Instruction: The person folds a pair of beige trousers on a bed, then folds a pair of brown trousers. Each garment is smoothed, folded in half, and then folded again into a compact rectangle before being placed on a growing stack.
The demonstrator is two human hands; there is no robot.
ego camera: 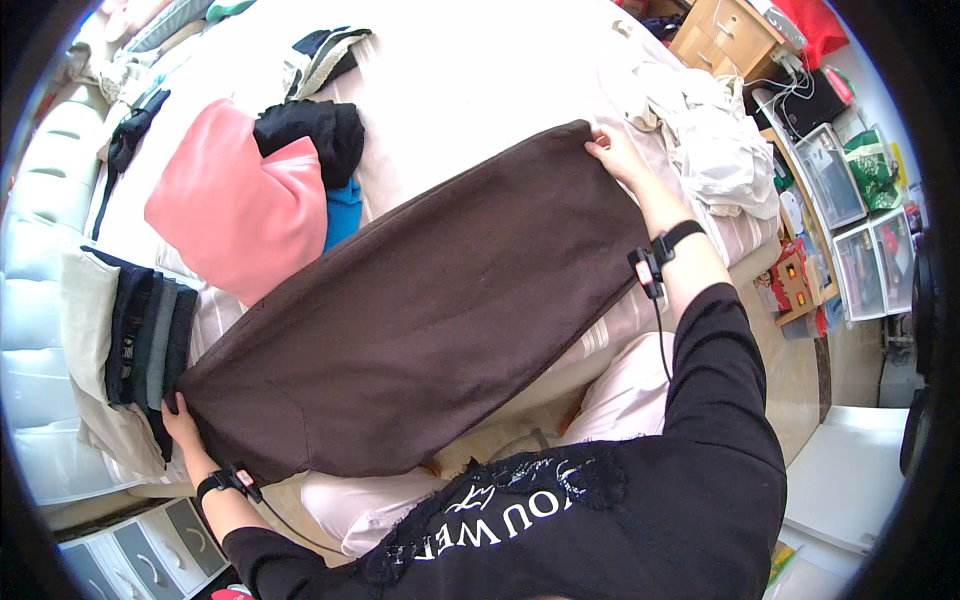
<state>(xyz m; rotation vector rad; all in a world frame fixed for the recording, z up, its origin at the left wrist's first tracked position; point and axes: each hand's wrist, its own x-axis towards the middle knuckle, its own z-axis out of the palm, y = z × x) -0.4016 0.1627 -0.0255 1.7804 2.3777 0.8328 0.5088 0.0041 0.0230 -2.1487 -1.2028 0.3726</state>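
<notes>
A long dark brown cloth garment [420, 300], its kind not certain, is stretched between my hands across the near side of the bed. My left hand [180, 427] grips its lower left end, close to a row of folded clothes [154, 337] in beige, navy, grey and black. At the upper right, my right hand [615, 154] pinches the other end's corner. A pink garment [247, 202] lies just beyond the brown cloth, with a black garment [319, 139] and a blue one [343, 214] beside it.
White clothes [716, 142] lie heaped on the bed's right side. Another dark and cream garment [326, 60] lies farther back. A padded headboard [37, 300] borders the left. Drawers [150, 555] stand at lower left. At the right are a wooden cabinet [724, 34] and clear plastic drawers [862, 262].
</notes>
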